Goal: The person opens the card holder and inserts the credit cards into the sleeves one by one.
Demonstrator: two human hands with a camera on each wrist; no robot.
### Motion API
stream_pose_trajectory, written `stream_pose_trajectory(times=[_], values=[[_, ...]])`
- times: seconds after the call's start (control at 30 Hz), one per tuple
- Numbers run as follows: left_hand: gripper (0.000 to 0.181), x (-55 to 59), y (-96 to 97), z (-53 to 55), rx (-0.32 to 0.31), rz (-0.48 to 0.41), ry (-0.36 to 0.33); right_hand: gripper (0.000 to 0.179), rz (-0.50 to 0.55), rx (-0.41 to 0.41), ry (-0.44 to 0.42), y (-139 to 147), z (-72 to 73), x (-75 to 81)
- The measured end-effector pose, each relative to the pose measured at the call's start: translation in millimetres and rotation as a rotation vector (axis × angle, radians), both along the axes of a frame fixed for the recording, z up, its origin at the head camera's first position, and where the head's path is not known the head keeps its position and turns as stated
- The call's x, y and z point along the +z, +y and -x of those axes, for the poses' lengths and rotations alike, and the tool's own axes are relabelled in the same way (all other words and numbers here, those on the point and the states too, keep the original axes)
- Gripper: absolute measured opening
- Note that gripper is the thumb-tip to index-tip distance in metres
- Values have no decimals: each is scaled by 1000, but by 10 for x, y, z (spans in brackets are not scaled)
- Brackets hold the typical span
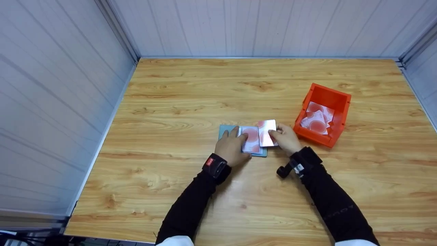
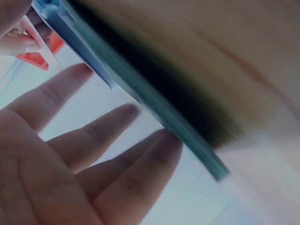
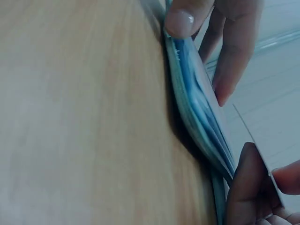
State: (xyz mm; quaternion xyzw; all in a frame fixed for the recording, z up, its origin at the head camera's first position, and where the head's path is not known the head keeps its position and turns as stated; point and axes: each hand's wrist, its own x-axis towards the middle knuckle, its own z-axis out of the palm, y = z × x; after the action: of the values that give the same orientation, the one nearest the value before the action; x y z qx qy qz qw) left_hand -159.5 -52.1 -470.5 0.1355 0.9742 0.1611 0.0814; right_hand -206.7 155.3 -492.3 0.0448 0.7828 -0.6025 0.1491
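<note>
A small album with a teal cover (image 1: pixel 225 128) lies opened on the table, and a card with pink-red circles (image 1: pixel 252 145) shows on its page. My left hand (image 1: pixel 231 148) rests on the album, fingers spread over the pages, thumb by the near edge. In the left wrist view its fingers look nearly straight beside the teal cover (image 2: pixel 206 159). Between thumb and fingers, my right hand (image 1: pixel 287 139) pinches a shiny white and pink card (image 1: pixel 265 131) over the album's right side. Edge-on, that card (image 3: pixel 253 138) stands out from the pages in the right wrist view.
Close to the right hand stands an orange-red bin (image 1: pixel 339 118) holding several similar cards (image 1: pixel 316 119). The wood-grain table (image 1: pixel 177 102) is bounded by pale panel walls (image 1: pixel 252 27) at the back and sides.
</note>
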Motion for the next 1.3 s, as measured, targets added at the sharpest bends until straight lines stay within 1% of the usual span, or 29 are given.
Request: stream_pose_trajectory(times=[0.1, 0.2, 0.37, 0.53, 0.63, 0.7, 0.77, 0.83, 1.0, 1.1, 1.2, 1.3], values=[[73, 16, 56, 6, -14, 30, -14, 9, -13, -14, 7, 12, 3, -19], [76, 28, 120, 12, -19, 58, -14, 13, 21, -13, -4, 18, -3, -24], [79, 41, 236, 30, -11, 100, 17, 17, 96, 1, -9, 48, -15, -21], [83, 56, 346, 42, -18, 129, 58, 15, 73, -23, 6, 94, -16, -14], [85, 70, 381, 42, -27, 147, 87, 15, 59, -34, -6, 114, -9, -11], [81, 81, 386, 43, -32, 140, 95, 14, 73, -44, -20, 121, -3, -7], [75, 88, 372, 40, -34, 110, 95, 13, 95, -62, -38, 120, 3, -9], [72, 98, 345, 34, -25, 61, 69, 13, 118, -78, -49, 114, 5, -7], [77, 139, 271, 23, 26, -86, -31, 15, 126, -105, -53, 103, 1, 7], [80, 170, 215, 29, 46, -177, -70, 15, 119, -107, -45, 99, 0, 13], [83, 195, 132, 54, 64, -275, -120, 12, 118, -102, -40, 85, -3, 14], [83, 198, 24, 97, 92, -378, -193, 7, 128, -92, -42, 70, -8, 11]])
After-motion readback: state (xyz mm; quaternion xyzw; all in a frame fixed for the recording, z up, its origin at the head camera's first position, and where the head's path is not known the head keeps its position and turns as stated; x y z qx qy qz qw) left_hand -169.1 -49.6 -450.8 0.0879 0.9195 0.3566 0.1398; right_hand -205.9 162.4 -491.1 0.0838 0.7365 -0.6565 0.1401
